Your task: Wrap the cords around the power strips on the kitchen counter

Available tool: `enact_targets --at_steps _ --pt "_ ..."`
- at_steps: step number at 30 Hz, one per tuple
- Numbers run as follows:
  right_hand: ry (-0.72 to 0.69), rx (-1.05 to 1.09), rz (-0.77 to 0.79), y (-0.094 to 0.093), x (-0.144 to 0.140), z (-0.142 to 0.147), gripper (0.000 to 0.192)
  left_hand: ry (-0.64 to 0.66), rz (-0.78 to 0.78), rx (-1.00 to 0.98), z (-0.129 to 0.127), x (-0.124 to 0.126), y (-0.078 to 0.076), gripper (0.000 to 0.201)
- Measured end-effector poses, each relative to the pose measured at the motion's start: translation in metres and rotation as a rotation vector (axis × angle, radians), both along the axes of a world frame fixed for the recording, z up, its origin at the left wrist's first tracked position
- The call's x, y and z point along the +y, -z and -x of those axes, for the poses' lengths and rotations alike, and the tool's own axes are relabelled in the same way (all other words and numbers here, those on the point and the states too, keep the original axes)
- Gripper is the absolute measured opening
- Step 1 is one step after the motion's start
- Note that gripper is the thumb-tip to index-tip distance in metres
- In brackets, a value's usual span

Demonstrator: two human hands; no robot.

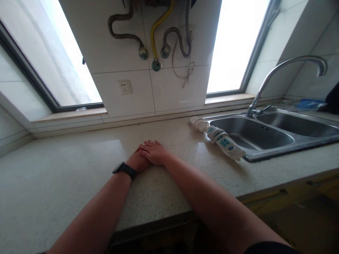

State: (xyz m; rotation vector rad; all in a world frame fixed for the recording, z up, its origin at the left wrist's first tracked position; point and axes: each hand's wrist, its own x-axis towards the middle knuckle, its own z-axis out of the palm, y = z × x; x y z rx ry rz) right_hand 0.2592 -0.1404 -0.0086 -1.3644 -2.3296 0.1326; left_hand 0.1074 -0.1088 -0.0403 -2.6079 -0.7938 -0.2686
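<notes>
My right hand [153,152] is lying flat on top of my left hand [138,161], both grips open and holding nothing, resting on the worktop [66,176]. A white power strip [219,138] is sitting nearby, touching the sink [254,135].

this is a home kitchen, plainly a lived-in one: a speckled stone countertop [66,176] runs along a white tiled wall [169,88] and ends at a double stainless steel sink [267,135] with a curved metal faucet [286,67] over it. above the counter, flexible hoses and a yellow gas pipe [159,26] come down from some appliance cut off at the top edge, with a wall socket [124,86] set in the tiles below them. a white power strip [219,137] with its cord wrapped around it lies beside the sink, and bright windows [235,46] stand on either side of the tiled pillar.
</notes>
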Motion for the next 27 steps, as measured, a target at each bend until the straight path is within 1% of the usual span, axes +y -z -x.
enact_targets --at_steps 2,4,7,9,12,15,19,23,27 --pt "0.007 -0.024 0.015 0.001 0.002 0.001 0.058 -0.034 0.015 -0.003 -0.003 -0.001 0.002 0.057" --pt "0.006 -0.037 0.026 0.001 0.003 0.002 0.059 -0.056 0.028 -0.018 -0.005 -0.003 0.0 0.058" --pt "0.019 -0.015 0.02 0.0 0.001 0.002 0.058 -0.038 0.048 -0.045 -0.009 -0.005 -0.011 0.058" --pt "0.028 0.024 -0.011 -0.002 0.0 0.002 0.054 -0.005 0.067 -0.057 -0.012 -0.005 -0.018 0.056" --pt "0.02 0.082 -0.064 -0.004 -0.002 0.003 0.047 -0.003 0.071 -0.093 -0.015 -0.004 -0.025 0.051" --pt "-0.008 0.104 -0.074 -0.005 -0.001 0.003 0.044 -0.014 0.063 -0.123 -0.015 -0.003 -0.025 0.046" --pt "-0.048 0.118 -0.04 -0.006 0.004 -0.002 0.042 0.011 0.048 -0.141 -0.013 -0.004 -0.025 0.042" --pt "-0.049 0.15 -0.031 -0.01 0.003 -0.005 0.042 0.063 0.031 -0.158 -0.013 -0.007 -0.027 0.047" --pt "-0.096 0.104 -0.11 -0.018 -0.006 -0.005 0.042 0.116 0.018 -0.181 -0.018 -0.009 -0.025 0.052"
